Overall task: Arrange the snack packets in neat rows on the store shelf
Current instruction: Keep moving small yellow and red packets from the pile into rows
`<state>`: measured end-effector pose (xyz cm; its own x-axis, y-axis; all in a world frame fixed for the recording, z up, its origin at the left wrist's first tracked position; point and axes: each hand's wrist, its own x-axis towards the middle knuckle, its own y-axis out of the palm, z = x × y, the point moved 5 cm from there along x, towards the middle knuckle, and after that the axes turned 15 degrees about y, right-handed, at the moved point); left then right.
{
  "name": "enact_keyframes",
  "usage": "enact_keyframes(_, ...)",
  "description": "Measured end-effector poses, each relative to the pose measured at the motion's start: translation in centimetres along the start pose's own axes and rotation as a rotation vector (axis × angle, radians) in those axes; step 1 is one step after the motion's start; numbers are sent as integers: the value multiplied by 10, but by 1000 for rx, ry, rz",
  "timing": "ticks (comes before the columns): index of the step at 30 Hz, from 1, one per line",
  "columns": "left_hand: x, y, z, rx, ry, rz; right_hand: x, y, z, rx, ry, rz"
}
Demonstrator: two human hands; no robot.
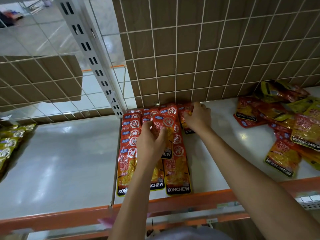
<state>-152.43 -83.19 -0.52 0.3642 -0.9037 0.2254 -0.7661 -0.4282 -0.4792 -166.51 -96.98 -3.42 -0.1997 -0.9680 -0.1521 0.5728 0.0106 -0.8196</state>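
While left hand [151, 140] grips a packet [166, 123], right hand [198, 119] pinches another packet [182, 117]

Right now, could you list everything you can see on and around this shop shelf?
Rowed packets: three overlapping rows, red, shelf centre.
Loose packets: a heap, red, orange and yellow, shelf right.
Yellow packets: several, yellow-green, far left.
Shelf: one, white, orange front edge.
Wire grid: one, white, behind the shelf.
Cardboard boxes: count unclear, brown, behind the grid.
Upright post: one, white, slotted, left of centre.
Left hand: one, grips a lifted packet, red, over the middle row.
Right hand: one, grips a back packet, red, right of the rows.
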Motion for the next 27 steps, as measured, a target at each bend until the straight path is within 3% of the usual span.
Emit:
enact_keyframes(11, 10, 6, -2, -57, 0, -16, -2, -2, -4, -14, 33, -14)
enact_keyframes(17, 18, 14, -2, -144, 23, -59, -25, -23, -14, 285, -57, -60)
enact_keyframes(21, 21, 25, -11, -190, 46, -17, -53, -33, -10, 483, -126, 117)
enact_keyframes(24, 26, 40, -27, -104, 204, 106, -55, -33, -12, 504, -154, 164)
enact_keyframes(27, 31, 57, -41, 312, 456, 261, -38, -43, -29, 562, 0, 54)
